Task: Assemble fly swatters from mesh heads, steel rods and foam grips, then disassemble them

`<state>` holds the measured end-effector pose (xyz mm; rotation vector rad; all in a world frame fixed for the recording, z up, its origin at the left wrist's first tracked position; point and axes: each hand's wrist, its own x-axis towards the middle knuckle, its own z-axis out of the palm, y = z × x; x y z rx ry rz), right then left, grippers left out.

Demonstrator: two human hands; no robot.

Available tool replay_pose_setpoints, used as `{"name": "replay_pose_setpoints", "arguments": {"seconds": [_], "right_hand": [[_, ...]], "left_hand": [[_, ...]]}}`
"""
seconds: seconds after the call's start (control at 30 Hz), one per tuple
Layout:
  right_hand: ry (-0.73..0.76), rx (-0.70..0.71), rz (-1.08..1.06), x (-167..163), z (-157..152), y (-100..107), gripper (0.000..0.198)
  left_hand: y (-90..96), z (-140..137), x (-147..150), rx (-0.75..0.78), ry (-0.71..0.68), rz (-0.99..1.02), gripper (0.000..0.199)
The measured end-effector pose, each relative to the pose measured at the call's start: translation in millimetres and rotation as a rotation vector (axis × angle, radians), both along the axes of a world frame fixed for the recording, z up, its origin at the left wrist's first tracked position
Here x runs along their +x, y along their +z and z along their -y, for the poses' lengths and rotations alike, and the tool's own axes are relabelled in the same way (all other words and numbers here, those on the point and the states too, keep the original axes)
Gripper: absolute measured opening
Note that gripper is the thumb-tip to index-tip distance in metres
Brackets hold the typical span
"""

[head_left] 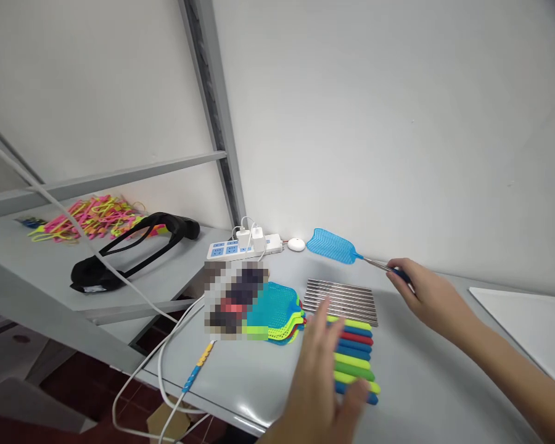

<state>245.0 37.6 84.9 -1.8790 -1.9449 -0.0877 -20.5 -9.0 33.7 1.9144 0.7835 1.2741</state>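
My right hand (428, 295) grips the blue handle of a blue fly swatter (332, 246), whose mesh head hovers low over the table near the wall. My left hand (324, 376) is open, fingers spread, above a row of loose handles (355, 357) in green, blue, red and yellow. Beside them lies a stack of swatter heads (282, 311), teal on top, and a row of metal rods (341, 300).
A white power strip (240, 246) with chargers and a small white puck (296, 245) sit by the wall. Cables (166, 345) hang off the table's left edge. The grey shelf (37, 290) at left holds a black strap item (129, 253) and pink-yellow clips (90, 219). A white sheet (531, 327) lies at right.
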Motion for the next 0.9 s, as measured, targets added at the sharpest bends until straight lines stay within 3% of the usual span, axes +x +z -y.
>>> {"name": "replay_pose_setpoints", "arguments": {"seconds": [0.03, 0.1, 0.17, 0.27, 0.37, 0.5, 0.6, 0.67, 0.73, 0.8, 0.87, 0.9], "right_hand": [[0.031, 0.057, 0.066, -0.9, 13.6, 7.0, 0.025], [0.103, 0.18, 0.226, -3.4, 40.0, 19.7, 0.024], [0.187, 0.281, 0.384, -9.3, 64.2, 30.1, 0.021], [0.326, 0.333, 0.528, -28.3, 93.5, 38.5, 0.016], [0.474, 0.288, 0.538, -53.6, 113.1, 36.4, 0.015], [0.566, 0.129, 0.36, -77.4, 127.4, 32.2, 0.017], [0.586, -0.157, 0.084, -86.8, 133.8, 40.2, 0.02], [0.583, -0.303, -0.096, -91.4, 136.4, 47.0, 0.023], [0.558, -0.355, -0.218, -95.4, 137.2, 50.6, 0.027], [0.529, -0.385, -0.292, -99.4, 136.5, 50.1, 0.031], [0.513, -0.42, -0.333, -104.1, 134.8, 47.4, 0.034], [0.517, -0.427, -0.335, -106.9, 133.7, 46.0, 0.034]], "left_hand": [[11.3, -2.5, -3.8, -0.151, 0.064, 0.255, 0.058], [36.7, -8.9, -13.2, -0.271, 0.113, 0.441, 0.057], [60.0, -12.2, -22.4, -0.639, 0.068, 0.763, 0.06], [76.6, -1.1, -28.5, -1.012, -0.012, 0.759, 0.054], [69.7, 24.1, -25.9, -1.11, -0.036, 0.694, 0.05], [53.2, 47.7, -31.3, -1.036, -0.128, 0.658, 0.045], [45.2, 52.2, -46.5, -0.96, -0.16, 0.61, 0.038], [39.0, 52.3, -58.4, -0.816, -0.084, 0.571, 0.034], [31.2, 50.5, -70.8, -0.526, 0.034, 0.474, 0.036], [23.8, 46.1, -83.1, -0.114, 0.127, 0.281, 0.041], [18.6, 40.2, -94.0, 0.266, 0.138, 0.071, 0.041], [17.0, 37.4, -98.3, 0.383, 0.128, -0.002, 0.035]]}}
